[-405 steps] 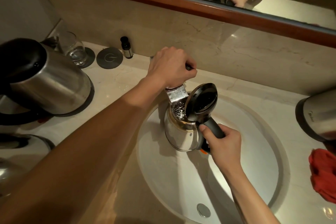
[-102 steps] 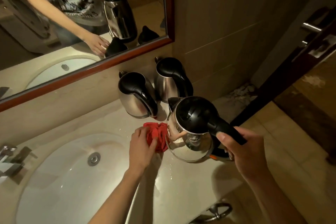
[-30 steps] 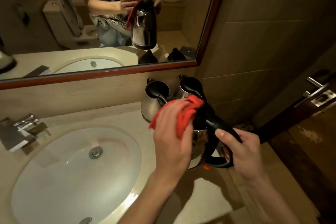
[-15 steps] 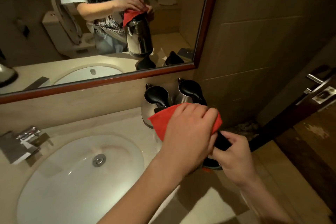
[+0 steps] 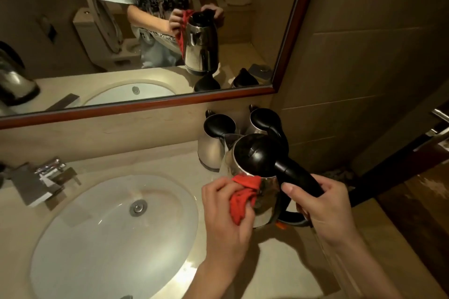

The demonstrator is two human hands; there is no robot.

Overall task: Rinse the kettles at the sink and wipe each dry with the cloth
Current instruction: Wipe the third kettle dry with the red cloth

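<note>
A steel kettle [image 5: 266,192] with a shut black lid is held above the counter, right of the sink [image 5: 114,233]. My right hand [image 5: 323,206] grips its black handle. My left hand [image 5: 223,211] holds the red cloth [image 5: 243,195] bunched against the kettle's near steel side, below the lid. Two more steel kettles stand behind it against the back wall: the left kettle [image 5: 212,143] and the right kettle [image 5: 263,120], which is partly hidden by the held one.
A chrome tap [image 5: 46,177] sits at the sink's left. The mirror [image 5: 136,31] runs above the counter [image 5: 279,262] and reflects another kettle at far left. A tiled wall and a door with a handle [image 5: 441,115] close in on the right.
My left hand has brought the cloth down from the kettle's lid to its steel side. The lid now shows bare.
</note>
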